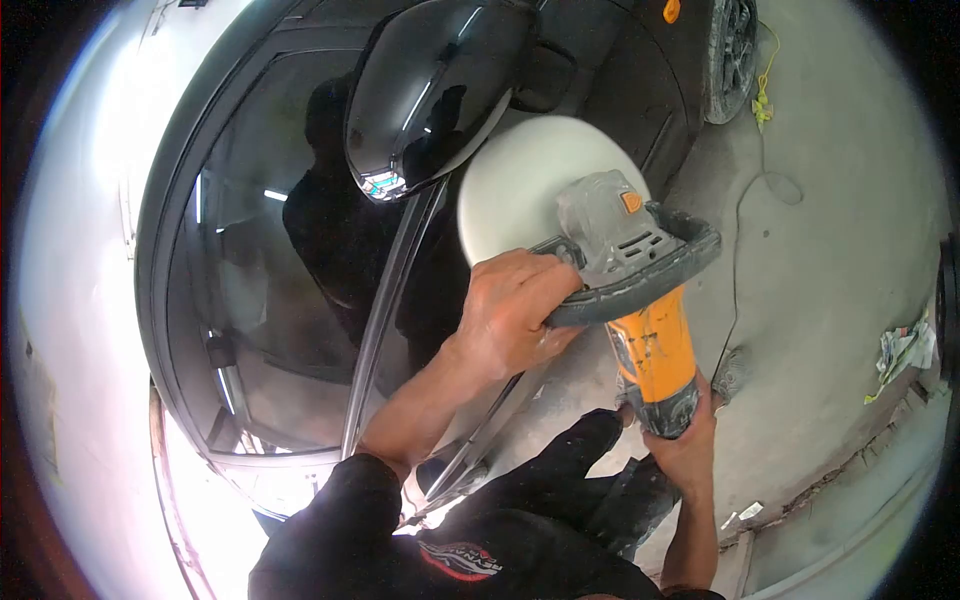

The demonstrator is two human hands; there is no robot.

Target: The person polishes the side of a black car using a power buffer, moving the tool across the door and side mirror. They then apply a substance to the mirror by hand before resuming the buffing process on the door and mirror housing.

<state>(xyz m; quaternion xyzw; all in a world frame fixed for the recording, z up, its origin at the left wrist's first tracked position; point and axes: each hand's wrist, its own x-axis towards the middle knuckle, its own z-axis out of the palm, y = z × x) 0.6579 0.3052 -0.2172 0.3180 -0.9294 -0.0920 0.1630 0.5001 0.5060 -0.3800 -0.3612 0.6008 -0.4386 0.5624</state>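
An orange and grey polisher (pixel 655 345) with a large round white pad (pixel 515 185) is held in both hands. My left hand (pixel 515 305) is wrapped round the left end of its black loop handle (pixel 640 285). Lower down, my right hand (pixel 685 440) grips the dark rear end of the orange body. The pad faces the side of a black car (pixel 600 100), just below the side mirror (pixel 435 90), and overlaps the door in this view. Its working face is turned away from me.
A dark side window (pixel 290 250) reflects a figure and lights. The car's front wheel (pixel 730 60) is at the top right. A cord (pixel 738 240) runs over the grey floor (pixel 840 200), with a yellow cord piece (pixel 763 108) near the wheel. Crumpled paper (pixel 905 350) lies at the right.
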